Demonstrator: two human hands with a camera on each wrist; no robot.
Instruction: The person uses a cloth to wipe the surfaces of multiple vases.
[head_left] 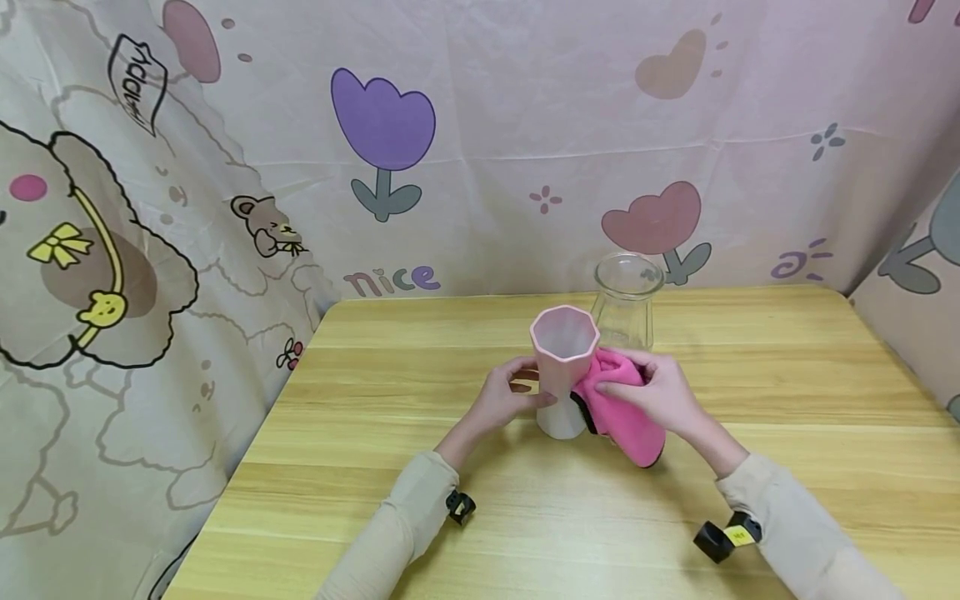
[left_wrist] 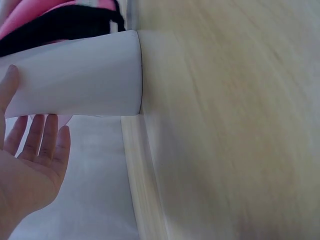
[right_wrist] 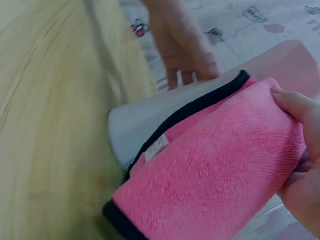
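Note:
A tall vase (head_left: 558,375), pink at its faceted rim and white lower down, stands upright on the wooden table. My left hand (head_left: 512,392) holds its left side, thumb in front and fingers behind; the left wrist view shows the thumb and fingertips against the white wall (left_wrist: 85,75). With my right hand (head_left: 660,392) I grip a fluffy pink cloth (head_left: 626,421) that has a black edge and a small white label. The cloth lies against the vase's right side and hangs down in folds. In the right wrist view the cloth (right_wrist: 215,165) covers part of the vase.
Behind the vase, slightly right, stands a clear glass vase (head_left: 630,312) with a flared rim, near the table's back edge. The wooden table (head_left: 390,375) meets a printed curtain (head_left: 487,208) at the back; another printed curtain hangs at the left.

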